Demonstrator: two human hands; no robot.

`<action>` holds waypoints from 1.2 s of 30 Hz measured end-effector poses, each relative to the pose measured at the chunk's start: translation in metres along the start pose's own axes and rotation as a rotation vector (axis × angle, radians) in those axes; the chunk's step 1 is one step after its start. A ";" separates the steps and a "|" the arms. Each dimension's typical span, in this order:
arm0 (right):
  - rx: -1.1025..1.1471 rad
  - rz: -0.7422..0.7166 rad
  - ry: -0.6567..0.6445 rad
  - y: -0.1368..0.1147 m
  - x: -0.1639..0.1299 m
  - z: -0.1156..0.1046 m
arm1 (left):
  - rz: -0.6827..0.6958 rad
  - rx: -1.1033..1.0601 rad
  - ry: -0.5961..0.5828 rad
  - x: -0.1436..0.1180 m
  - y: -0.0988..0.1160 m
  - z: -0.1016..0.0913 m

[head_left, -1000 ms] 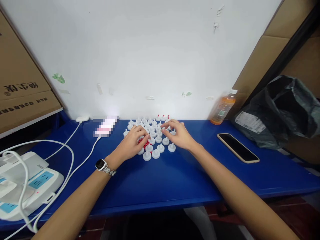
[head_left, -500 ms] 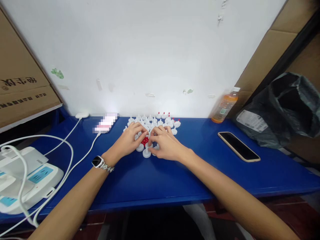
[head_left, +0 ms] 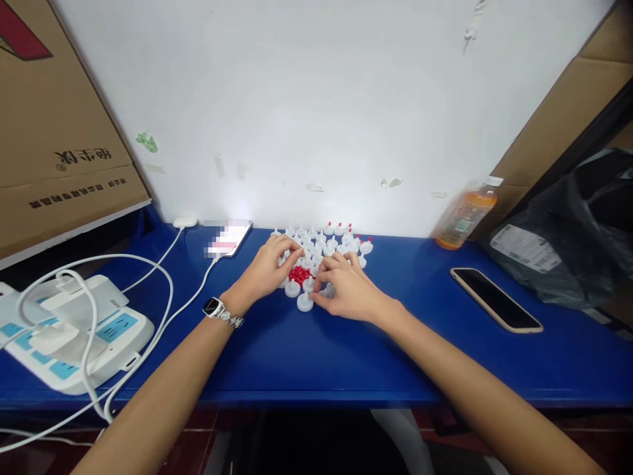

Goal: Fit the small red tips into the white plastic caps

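Note:
My left hand (head_left: pixel 273 266) hovers at the left side of a cluster of white nozzle caps (head_left: pixel 316 245). Its thumb and index finger come together in a pinch, and whatever lies between the tips is too small to make out. Below those fingers is a heap of small red tips (head_left: pixel 299 274) among the caps. My right hand (head_left: pixel 349 285) curls over the right side of the cluster, covering some caps. Its thumb and index finger close beside a front white cap (head_left: pixel 305 302); what they hold, if anything, is hidden. Several caps at the back wear red tips (head_left: pixel 349 227).
On the blue table (head_left: pixel 316 363), a lit phone (head_left: pixel 236 239) is plugged in at the back left, near a white power strip (head_left: pixel 99 336) with looping cables. An orange drink bottle (head_left: pixel 467 214), a dark phone (head_left: pixel 494 300) and a grey plastic bag (head_left: pixel 558 231) are at right.
The view has shifted, so everything sits further right in the picture. My hands are slightly further apart, and more of the red heap shows between them.

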State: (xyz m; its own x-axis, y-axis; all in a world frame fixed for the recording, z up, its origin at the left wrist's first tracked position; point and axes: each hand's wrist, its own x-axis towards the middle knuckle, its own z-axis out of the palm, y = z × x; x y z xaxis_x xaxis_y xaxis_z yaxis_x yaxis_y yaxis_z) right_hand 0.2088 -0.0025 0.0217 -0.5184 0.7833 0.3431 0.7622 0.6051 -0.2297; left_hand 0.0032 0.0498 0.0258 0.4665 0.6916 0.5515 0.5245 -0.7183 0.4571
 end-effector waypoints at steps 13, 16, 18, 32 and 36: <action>0.103 0.043 0.050 -0.002 0.004 -0.008 | 0.018 -0.011 0.018 -0.001 0.000 -0.001; 0.147 0.099 0.216 0.001 0.018 -0.006 | -0.017 -0.055 0.022 -0.002 -0.002 -0.006; 0.148 0.122 0.237 0.005 0.026 -0.001 | -0.062 -0.120 -0.001 -0.004 -0.002 -0.011; 0.159 0.053 -0.071 0.018 -0.004 -0.018 | -0.265 -0.226 -0.570 -0.008 0.012 -0.024; 0.132 0.059 0.011 0.019 0.000 -0.007 | -0.254 -0.137 -0.545 -0.007 0.012 -0.013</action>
State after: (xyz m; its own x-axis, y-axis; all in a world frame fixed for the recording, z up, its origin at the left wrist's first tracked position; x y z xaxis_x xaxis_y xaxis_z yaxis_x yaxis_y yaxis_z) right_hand 0.2260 0.0079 0.0233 -0.4696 0.8167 0.3353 0.7334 0.5723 -0.3669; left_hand -0.0029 0.0358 0.0363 0.6548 0.7558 -0.0061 0.5879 -0.5042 0.6325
